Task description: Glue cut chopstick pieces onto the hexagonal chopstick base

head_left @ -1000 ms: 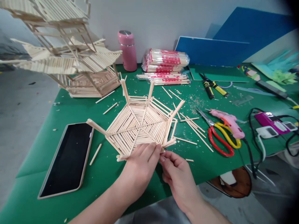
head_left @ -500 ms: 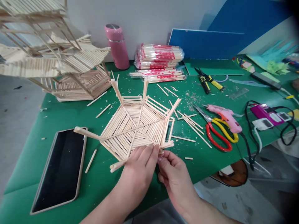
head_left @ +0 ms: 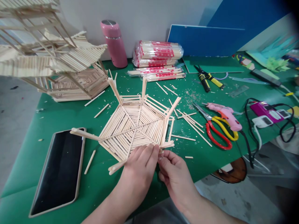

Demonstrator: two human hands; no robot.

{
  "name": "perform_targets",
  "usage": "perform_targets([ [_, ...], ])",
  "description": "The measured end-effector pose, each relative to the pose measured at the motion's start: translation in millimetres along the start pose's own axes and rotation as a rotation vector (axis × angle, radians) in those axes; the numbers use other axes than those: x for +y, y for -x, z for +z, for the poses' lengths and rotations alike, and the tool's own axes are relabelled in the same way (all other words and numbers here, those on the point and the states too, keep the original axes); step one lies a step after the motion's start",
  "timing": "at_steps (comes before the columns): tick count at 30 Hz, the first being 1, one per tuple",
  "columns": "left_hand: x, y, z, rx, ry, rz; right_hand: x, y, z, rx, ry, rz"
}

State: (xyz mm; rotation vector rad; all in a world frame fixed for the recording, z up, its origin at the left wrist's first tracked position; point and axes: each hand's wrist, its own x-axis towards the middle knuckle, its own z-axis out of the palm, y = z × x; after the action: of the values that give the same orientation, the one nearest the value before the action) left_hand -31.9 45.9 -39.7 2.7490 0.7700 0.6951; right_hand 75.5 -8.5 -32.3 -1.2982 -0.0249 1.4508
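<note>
A flat hexagonal panel of glued wooden sticks [head_left: 136, 124] lies on the green table mat [head_left: 58, 115], with sticks jutting up from its corners. My left hand [head_left: 137, 169] rests on its near edge, fingers together and pressed down on the sticks. Beside it, my right hand [head_left: 174, 174] pinches the same near edge at the right corner with thumb and fingertips. What lies under the fingertips is hidden.
A tall stick tower model [head_left: 53, 59] stands at the back left. A tablet [head_left: 58, 171] lies front left. Pink bottle [head_left: 114, 43], wrapped chopstick packs [head_left: 157, 54], pliers [head_left: 206, 81], a pink glue gun [head_left: 224, 115], red-yellow scissors [head_left: 218, 135], cables and loose sticks [head_left: 191, 124] lie around.
The view has shifted slightly, so everything sits a little further left. Both hands stay on the panel's near edge; the panel has turned slightly under them.
</note>
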Motion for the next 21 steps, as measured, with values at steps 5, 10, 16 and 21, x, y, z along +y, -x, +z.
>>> perform_targets([
  [5,-0.3,0.4,1.0,-0.001,0.009,-0.001,-2.7,0.8,2.1,0.009,-0.004,0.013],
  [10,0.0,-1.5,-0.5,0.000,0.000,-0.003,-3.5,0.3,2.7,0.027,-0.003,0.020],
  [16,0.0,-1.0,-1.8,-0.002,0.009,-0.006,-2.8,-1.4,2.4,0.023,-0.009,0.029],
  [21,-0.4,-1.1,-0.4,0.004,-0.001,-0.002,-3.2,-1.0,2.9,0.022,-0.016,0.028],
])
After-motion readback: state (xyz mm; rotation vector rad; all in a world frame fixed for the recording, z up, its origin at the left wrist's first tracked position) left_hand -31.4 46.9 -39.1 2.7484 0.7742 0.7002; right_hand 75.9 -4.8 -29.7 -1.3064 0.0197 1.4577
